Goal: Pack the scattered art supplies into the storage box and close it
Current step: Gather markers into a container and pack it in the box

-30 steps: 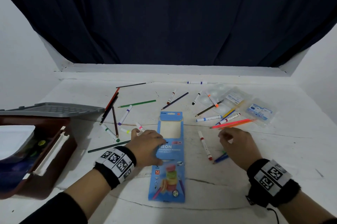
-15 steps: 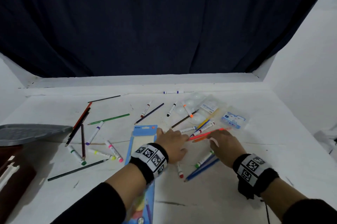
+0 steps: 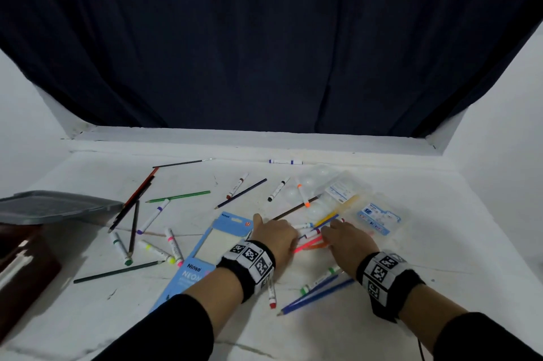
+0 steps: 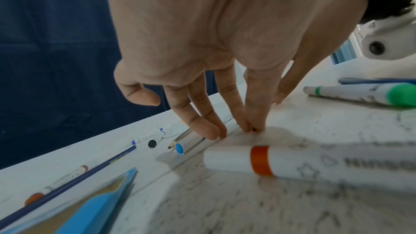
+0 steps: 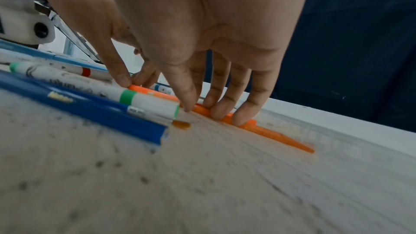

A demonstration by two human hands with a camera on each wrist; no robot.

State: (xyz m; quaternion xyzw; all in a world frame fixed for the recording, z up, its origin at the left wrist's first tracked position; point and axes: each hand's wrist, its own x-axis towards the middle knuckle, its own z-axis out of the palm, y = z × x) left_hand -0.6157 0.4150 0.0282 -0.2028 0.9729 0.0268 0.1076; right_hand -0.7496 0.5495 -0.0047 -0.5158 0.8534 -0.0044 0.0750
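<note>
Coloured pencils and markers lie scattered over the white table (image 3: pixel 352 331). My left hand (image 3: pixel 276 233) and right hand (image 3: pixel 345 240) meet over a cluster of markers and a pink pencil (image 3: pixel 305 246) right of the blue pencil carton (image 3: pixel 211 246). In the left wrist view my left hand (image 4: pixel 202 77) has straight fingers (image 4: pixel 209 131) pressing their tips onto markers on the table. In the right wrist view my right hand (image 5: pixel 202 60) lays its fingertips (image 5: pixel 241 118) and thumb on an orange pencil (image 5: pixel 270 133). The brown storage box (image 3: pixel 26 272) stands open at the far left under its grey lid (image 3: pixel 53 208).
A green-banded marker (image 3: pixel 320 280) and blue pencils (image 3: pixel 317 296) lie under my right wrist. A red-capped marker (image 3: pixel 271 293) lies under my left wrist. Clear plastic packs (image 3: pixel 379 216) sit at the right. More pencils and markers (image 3: pixel 152 216) lie left of the carton. A dark curtain hangs behind.
Both hands have moved forward and together onto the cluster of pencils and markers. My left hand has left the blue carton.
</note>
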